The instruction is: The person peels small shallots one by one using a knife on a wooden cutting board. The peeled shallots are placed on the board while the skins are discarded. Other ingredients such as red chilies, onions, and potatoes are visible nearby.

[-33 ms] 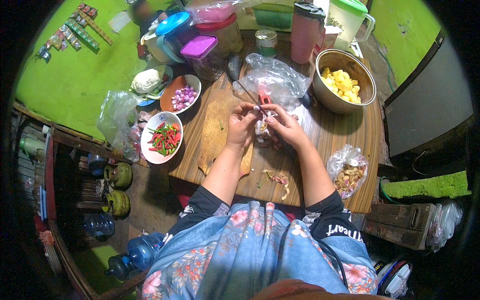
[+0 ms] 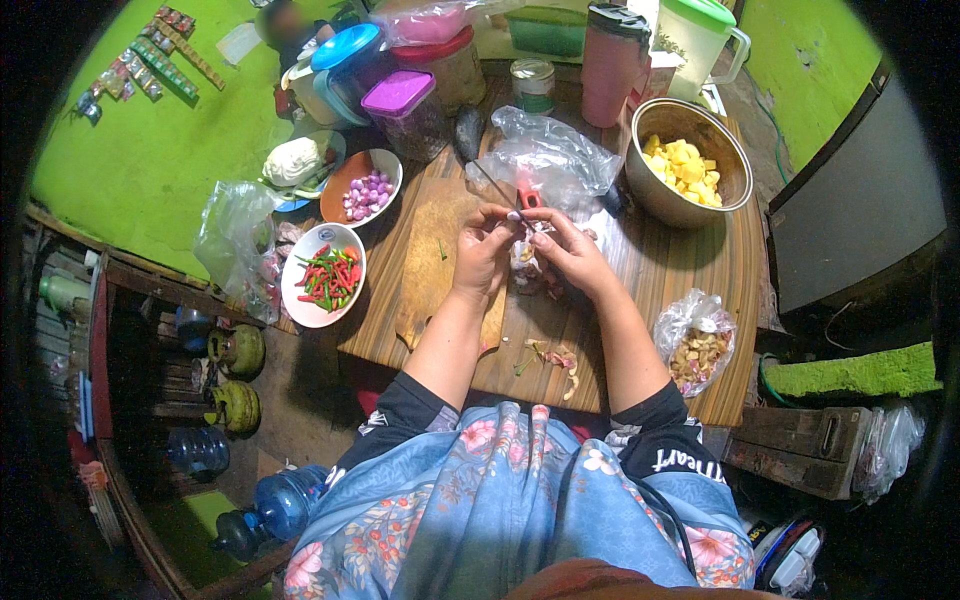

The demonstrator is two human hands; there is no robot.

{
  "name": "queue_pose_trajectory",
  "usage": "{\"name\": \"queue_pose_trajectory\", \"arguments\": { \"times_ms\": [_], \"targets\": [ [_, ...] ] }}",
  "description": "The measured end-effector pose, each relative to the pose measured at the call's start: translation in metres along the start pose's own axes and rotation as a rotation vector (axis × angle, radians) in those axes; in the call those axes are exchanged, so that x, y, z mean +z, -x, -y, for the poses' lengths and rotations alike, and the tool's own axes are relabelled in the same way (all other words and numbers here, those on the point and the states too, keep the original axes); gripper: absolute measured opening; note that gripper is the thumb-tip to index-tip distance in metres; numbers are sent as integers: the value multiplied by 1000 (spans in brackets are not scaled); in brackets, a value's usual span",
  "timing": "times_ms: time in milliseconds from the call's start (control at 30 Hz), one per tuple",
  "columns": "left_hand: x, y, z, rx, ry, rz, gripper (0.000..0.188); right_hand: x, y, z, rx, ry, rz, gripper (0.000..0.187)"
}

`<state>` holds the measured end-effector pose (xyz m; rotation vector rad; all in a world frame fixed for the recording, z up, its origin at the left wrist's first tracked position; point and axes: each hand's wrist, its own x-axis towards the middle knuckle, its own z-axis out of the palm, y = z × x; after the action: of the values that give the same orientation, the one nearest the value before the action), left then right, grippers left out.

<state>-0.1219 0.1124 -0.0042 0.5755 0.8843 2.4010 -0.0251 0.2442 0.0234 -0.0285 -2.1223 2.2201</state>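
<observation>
My left hand (image 2: 483, 240) and my right hand (image 2: 570, 248) meet over the table, fingertips pinched together. Between them is a small white-and-purple piece (image 2: 515, 216), too small and covered to name surely. Below the fingers lies a clump of papery white and purplish skins (image 2: 525, 262). Left of it is a worn wooden cutting board (image 2: 440, 215), partly under my left forearm. A thin dark strip runs from a dark rounded object (image 2: 467, 135) towards my fingertips; whether it is held cannot be told. Just beyond, a red-handled thing (image 2: 530, 196) shows beside a crumpled clear plastic bag (image 2: 555, 150).
A bowl of red and green chillies (image 2: 325, 312) and a bowl of small peeled shallots (image 2: 385, 165) stand left. At right are a metal pot (image 2: 640, 150) with yellow chunks and a bag of peelings (image 2: 693, 345). Tubs, a tumbler (image 2: 612, 70) and a jug (image 2: 695, 40) line the back.
</observation>
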Motion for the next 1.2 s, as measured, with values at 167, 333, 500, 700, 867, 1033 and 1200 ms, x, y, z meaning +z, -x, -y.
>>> {"name": "queue_pose_trajectory", "arguments": {
  "times_ms": [167, 333, 500, 700, 867, 1033, 1200],
  "targets": [
    [2, 0, 2, 19, -143, -10, 21, 1, -7, -5, -169, 223, -138, 32],
    [8, 1, -4, -21, -64, -32, 21, -4, -10, -11, -123, -73, -64, 33],
    [4, -1, -4, 0, -40, -26, 21, -2, -7, -4, -65, -257, 14, 34],
    [0, -2, 1, -2, 5, -13, 17, -1, -9, -10, -168, -9, -12, 34],
    [-1, -2, 3, 16, -98, -42, 17, -1, -8, -6, -149, 153, -88, 34],
    [-2, 0, 4, 30, -133, 12, 15, -1, -8, -8, -84, 211, -122, 33],
    [3, -2, 0, -17, -82, -3, 18, -2, -8, -10, -81, -186, -79, 33]
  ]
}}
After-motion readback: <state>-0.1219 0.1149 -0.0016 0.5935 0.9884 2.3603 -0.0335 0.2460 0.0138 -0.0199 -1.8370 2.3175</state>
